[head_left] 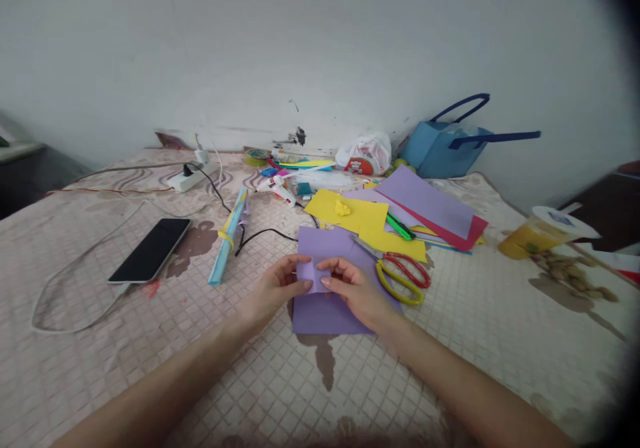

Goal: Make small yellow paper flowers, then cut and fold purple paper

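A small piece of purple paper (314, 279) with a crease down its middle is held up between both hands. My left hand (280, 281) pinches its left edge between thumb and fingers. On the other edge, my right hand (350, 287) grips it the same way. Beneath them lies a larger purple sheet (325, 318), partly covered by the hands. Scissors (403, 278) with one red and one yellow handle rest over that sheet's right side, close to my right hand.
Yellow paper (360, 215) carries a crumpled yellow bit (342, 208), with a green cutter (400, 227) alongside. A glue gun (280, 189) lies behind. Leftward are a blue paper roll (225, 245) and a cabled phone (151, 251). A drink cup (543, 231) leans at right.
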Tool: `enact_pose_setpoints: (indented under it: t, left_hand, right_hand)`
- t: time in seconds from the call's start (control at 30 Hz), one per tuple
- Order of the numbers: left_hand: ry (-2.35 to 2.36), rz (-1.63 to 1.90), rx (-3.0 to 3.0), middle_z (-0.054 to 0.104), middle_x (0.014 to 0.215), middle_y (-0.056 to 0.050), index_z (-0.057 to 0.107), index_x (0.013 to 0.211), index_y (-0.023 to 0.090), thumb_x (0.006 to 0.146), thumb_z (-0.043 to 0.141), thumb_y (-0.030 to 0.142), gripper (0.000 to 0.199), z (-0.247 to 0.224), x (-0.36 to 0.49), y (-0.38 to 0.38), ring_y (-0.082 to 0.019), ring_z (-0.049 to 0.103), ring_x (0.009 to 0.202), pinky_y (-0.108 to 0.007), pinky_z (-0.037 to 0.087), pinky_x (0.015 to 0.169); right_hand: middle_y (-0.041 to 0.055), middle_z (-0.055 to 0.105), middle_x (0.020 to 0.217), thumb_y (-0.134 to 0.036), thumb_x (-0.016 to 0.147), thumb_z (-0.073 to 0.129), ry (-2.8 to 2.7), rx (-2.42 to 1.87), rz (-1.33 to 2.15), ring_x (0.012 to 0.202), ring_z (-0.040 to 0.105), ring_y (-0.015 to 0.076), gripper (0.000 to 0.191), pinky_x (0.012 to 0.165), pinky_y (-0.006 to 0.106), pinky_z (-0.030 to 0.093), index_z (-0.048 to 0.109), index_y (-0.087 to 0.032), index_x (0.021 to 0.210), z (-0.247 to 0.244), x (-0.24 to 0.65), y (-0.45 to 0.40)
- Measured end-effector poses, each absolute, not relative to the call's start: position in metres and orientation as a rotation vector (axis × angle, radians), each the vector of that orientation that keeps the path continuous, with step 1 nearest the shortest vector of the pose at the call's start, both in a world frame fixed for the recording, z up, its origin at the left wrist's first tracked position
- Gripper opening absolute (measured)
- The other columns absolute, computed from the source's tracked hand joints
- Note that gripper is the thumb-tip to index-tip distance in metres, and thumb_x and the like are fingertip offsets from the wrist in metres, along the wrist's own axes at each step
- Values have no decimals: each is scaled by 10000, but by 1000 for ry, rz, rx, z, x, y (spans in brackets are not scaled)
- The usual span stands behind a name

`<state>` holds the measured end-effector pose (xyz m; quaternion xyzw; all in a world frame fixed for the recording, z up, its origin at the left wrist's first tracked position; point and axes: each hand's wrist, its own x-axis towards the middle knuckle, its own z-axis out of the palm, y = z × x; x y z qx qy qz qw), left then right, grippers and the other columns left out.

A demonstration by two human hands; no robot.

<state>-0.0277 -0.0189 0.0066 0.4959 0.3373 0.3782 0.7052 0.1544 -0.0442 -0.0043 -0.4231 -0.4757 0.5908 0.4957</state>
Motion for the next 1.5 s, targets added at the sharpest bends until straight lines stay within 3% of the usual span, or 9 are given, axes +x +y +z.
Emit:
enact_pose_setpoints:
  t: [0.33, 1.03, 1.2, 1.5]
  left_hand:
    - [877, 851, 1124, 601, 877, -30, 566, 1026, 166, 690, 745, 309, 406, 7, -30, -15, -130, 571, 754, -276, 438, 700]
    - [679, 864, 934, 552, 833, 38, 506, 862, 199, 571, 817, 172, 427, 3, -24, -18, -90, 530, 727, -225, 395, 665]
    - [710, 883, 940, 555, 843, 34, 536, 870, 186, 573, 811, 159, 406, 6, -23, -19, -80, 511, 709, -218, 391, 660]
    - [663, 883, 987, 593, 827, 18, 580, 916, 181, 596, 800, 156, 389, -2, -24, -15, -103, 542, 736, -236, 405, 683]
  right_hand:
    - [-13, 547, 808, -249, 744, 679, -1124, -1063, 1448, 727, 502, 123, 228, 656, 255, 419, 635, -232, 967, -10, 159, -42]
    - [-12, 565, 829, -264, 774, 642, -1297, -1122, 1305, 697, 497, 135, 212, 656, 277, 415, 608, -252, 983, -5, 154, -47]
    - [3, 570, 894, -262, 772, 642, -1315, -1106, 1316, 718, 504, 140, 221, 640, 277, 417, 601, -252, 988, -5, 153, -48]
    - [-9, 559, 836, -256, 767, 641, -1323, -1100, 1314, 675, 487, 125, 208, 642, 275, 415, 610, -244, 973, -7, 155, -47]
